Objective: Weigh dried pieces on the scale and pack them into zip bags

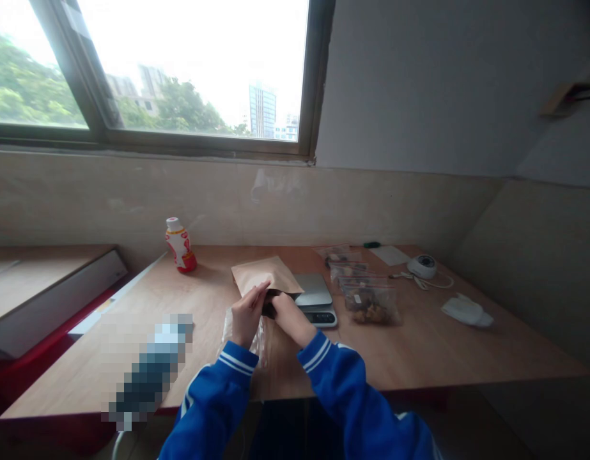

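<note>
A brown kraft paper bag (263, 271) lies tilted above the table in front of me, its open mouth facing me. My left hand (247, 316) grips the bag at the left side of its mouth, fingers closed on the paper. My right hand (289, 317) reaches into the mouth; its fingers are hidden there, so what they hold cannot be seen. A digital kitchen scale (318, 291) with a silver plate stands just right of the bag, which partly covers it. Clear crinkled plastic (261, 342) lies beneath my hands.
Several zip bags with dried brown contents (369, 303) lie right of the scale. Farther right are a white dome camera (422, 266) with its cable and a white crumpled item (467, 311). A red-and-white bottle (181, 246) stands back left; a pixelated object (153, 364) lies front left.
</note>
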`<state>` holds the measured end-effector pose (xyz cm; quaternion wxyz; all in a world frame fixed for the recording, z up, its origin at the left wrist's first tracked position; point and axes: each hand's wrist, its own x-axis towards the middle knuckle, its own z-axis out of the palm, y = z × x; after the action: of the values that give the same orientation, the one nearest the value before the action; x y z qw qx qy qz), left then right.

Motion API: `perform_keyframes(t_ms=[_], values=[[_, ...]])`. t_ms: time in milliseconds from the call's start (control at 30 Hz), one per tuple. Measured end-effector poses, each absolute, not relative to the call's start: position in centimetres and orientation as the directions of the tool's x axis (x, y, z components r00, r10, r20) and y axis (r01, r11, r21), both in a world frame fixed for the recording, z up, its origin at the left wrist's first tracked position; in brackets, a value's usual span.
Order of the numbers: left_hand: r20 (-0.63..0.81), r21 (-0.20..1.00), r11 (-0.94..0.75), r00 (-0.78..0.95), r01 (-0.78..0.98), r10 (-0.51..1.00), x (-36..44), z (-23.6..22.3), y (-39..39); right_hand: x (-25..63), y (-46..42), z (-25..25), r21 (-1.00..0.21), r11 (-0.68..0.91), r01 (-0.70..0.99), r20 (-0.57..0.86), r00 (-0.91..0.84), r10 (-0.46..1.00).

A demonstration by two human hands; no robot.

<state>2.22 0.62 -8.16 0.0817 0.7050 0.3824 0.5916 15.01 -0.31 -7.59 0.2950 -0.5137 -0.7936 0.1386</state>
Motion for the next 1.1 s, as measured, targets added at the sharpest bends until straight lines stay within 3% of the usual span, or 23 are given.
perform_keyframes(t_ms=[100, 233, 400, 533, 700, 800, 967, 1100], values=[[0.835, 0.485, -0.743, 0.009, 0.461, 0.551, 2.2, -9.7, 1.6, 15.3, -1.4, -7.3, -0.466, 0.457, 0.758, 0.363, -0.307, 0.88], [0.878, 0.431, -0.778, -0.012, 0.457, 0.479, 1.9, -11.6, 2.6, 16.2, -3.9, -8.4, -0.411, 0.558, 0.721, 0.537, -0.303, 0.787], [0.901, 0.4, -0.79, -0.04, 0.464, 0.432, 1.8, -12.4, 3.4, 19.0, -6.5, -9.9, -0.547, 0.547, 0.633, 0.703, -0.008, 0.711], [0.908, 0.397, -0.788, -0.075, 0.471, 0.412, 1.9, -12.3, 3.7, 22.1, -3.7, -10.5, -0.693, 0.422, 0.584, 0.637, 0.224, 0.737], [0.896, 0.43, -0.773, -0.113, 0.467, 0.43, 1.6, -12.3, 3.4, 25.2, 1.8, -11.8, -0.754, 0.344, 0.56, 0.503, 0.155, 0.85], [0.889, 0.44, -0.762, -0.114, 0.475, 0.443, 1.5, -12.3, 3.2, 26.1, 3.0, -12.5, -0.693, 0.305, 0.653, 0.503, 0.136, 0.853], [0.9, 0.41, -0.767, -0.084, 0.493, 0.427, 1.5, -12.3, 3.1, 26.7, 1.7, -12.8, -0.471, 0.277, 0.838, 0.59, 0.066, 0.804], [0.901, 0.407, -0.759, -0.087, 0.508, 0.425, 1.5, -12.2, 3.0, 27.4, 0.8, -12.5, -0.438, 0.242, 0.866, 0.573, 0.061, 0.818]])
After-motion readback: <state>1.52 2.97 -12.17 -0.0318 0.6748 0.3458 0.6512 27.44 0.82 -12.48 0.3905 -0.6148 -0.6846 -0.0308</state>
